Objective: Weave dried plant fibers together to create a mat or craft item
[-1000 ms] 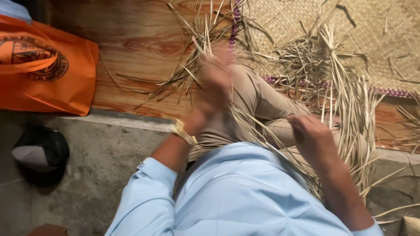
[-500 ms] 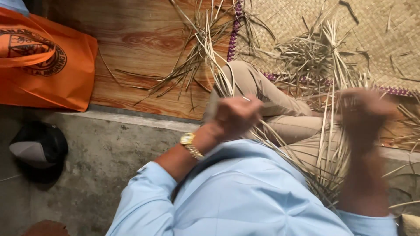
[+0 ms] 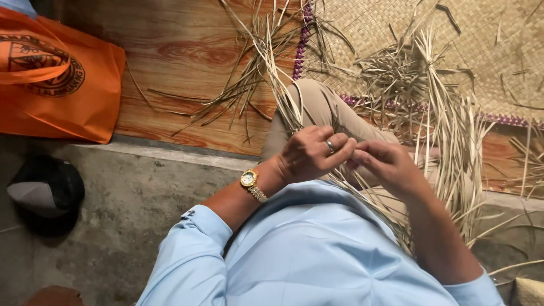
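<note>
1. woven mat [image 3: 453, 34] lies beyond the hands.
2. orange bag [image 3: 62, 85] sits far left of them.
3. dry straw strips [image 3: 442, 147] fan out around both hands.
4. left hand [image 3: 311, 154] and right hand [image 3: 385, 167] meet, fingertips pinched on a strip.

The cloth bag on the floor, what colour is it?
The cloth bag is bright orange with a dark round print, seen best in the head view, at upper left.
</note>
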